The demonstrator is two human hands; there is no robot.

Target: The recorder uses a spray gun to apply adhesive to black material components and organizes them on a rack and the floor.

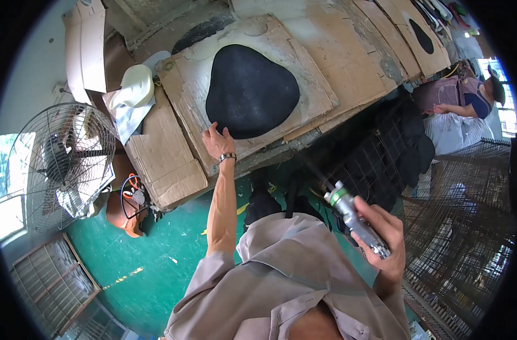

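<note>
A black pad (252, 93) shaped like a rounded triangle lies flat on a worn, whitish-stained cardboard sheet (312, 93). At the pad's near left edge is my left hand (217, 143), its thumb and fingers apart and the fingertips touching or just beside the rim. A dark bracelet circles that wrist. Lower right, away from the bench, my right hand (383, 232) is closed round a metal spray gun (352, 216) with a green ring near its nozzle. The nozzle points up and left, toward the bench. My palm hides part of the gun.
Left of the bench stand a large wire-caged fan (62, 164) and pale curved pieces (134, 90). An orange-and-black coiled item (136, 195) hangs by the bench corner. Stacked wire racks (462, 209) fill the right side. Another person (468, 105) sits beyond them.
</note>
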